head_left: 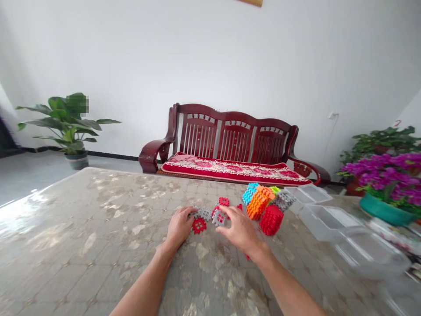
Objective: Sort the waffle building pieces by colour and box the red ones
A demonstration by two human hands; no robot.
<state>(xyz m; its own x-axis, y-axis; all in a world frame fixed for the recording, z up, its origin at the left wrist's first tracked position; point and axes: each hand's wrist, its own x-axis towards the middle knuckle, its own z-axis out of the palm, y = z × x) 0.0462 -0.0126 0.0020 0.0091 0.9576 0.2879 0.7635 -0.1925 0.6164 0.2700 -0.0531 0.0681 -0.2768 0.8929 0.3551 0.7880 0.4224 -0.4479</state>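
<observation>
Near the middle of the patterned table, my left hand (180, 226) has its fingers closed at the left end of some joined grey pieces (204, 213). A red gear-like piece (199, 225) lies just below them. My right hand (239, 228) pinches a grey gear-like piece (219, 217) between thumb and fingers, its square holes facing up. Behind that piece, another red piece (224, 201) shows. More red bits stick out past my right hand, partly hidden by it.
Stacks of orange (258, 204), red (271, 220), blue (250, 193) and grey (283, 199) pieces stand right of my hands. Clear plastic boxes (324, 219) and a teal flower pot (388, 209) are farther right. A wooden bench (230, 136) stands beyond the table (108, 237).
</observation>
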